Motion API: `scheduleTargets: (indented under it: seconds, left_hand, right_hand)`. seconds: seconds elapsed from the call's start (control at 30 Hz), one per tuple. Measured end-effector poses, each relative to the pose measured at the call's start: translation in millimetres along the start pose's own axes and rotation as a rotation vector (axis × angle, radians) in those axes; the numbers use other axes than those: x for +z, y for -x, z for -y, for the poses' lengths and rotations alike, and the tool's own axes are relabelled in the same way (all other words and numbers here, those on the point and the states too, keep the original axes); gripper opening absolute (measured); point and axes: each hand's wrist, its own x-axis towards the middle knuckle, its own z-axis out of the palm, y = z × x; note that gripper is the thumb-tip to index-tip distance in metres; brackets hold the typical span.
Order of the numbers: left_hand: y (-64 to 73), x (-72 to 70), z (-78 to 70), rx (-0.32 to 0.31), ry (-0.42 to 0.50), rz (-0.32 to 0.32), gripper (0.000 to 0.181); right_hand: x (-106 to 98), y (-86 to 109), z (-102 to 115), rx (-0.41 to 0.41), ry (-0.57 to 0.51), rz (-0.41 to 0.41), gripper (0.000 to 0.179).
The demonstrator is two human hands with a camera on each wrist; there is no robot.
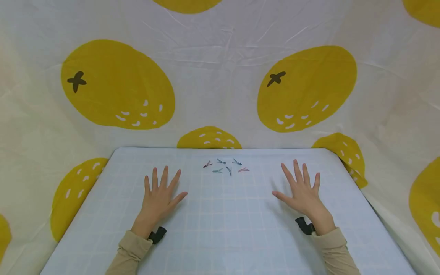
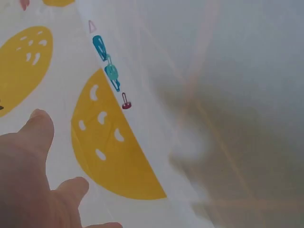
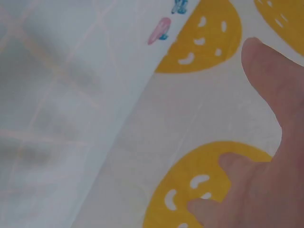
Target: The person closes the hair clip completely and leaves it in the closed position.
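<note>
Several small hair clips lie in a loose cluster at the far middle of the table. Among them are a dark red hair clip (image 1: 207,164) on the left, a teal hair clip (image 1: 217,171), blue ones such as this blue hair clip (image 1: 236,162), and a pink hair clip (image 1: 243,169) on the right. Left of the cluster, my left hand (image 1: 159,202) holds nothing, palm down with fingers spread. My right hand (image 1: 304,196) is likewise spread and holds nothing, to the right of the clips; its shadow falls on the tabletop. Both wrist views show thumb and fingers apart from the clips.
A pale checked cloth covers the table (image 1: 227,229). Behind and beside it hangs a white curtain (image 1: 216,76) printed with yellow fruit. A black wrist mount (image 1: 158,235) sits at the left wrist, and another black mount (image 1: 304,226) at the right.
</note>
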Motion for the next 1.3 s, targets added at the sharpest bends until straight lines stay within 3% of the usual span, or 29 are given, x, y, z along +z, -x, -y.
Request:
scheduleTargets:
  seconds: [0.27,0.87,1.3]
  left_hand:
    - [-6.4,-0.1,-0.8,0.008,0.041,-0.088,0.069]
    - [-20.3,1.4,-1.1,0.006,0.136,-0.211,0.055]
    - [-36.5,4.5,-7.8,0.098,0.222,-0.389,0.04]
  right_hand:
    - [3,-7.5,0,-0.075,-0.061,-0.159,0.091]
    - [6,-28.3,2,-0.096,-0.161,-0.329,0.081]
    - [3,-46.8,14,-0.101,-0.274,-0.456,0.072]
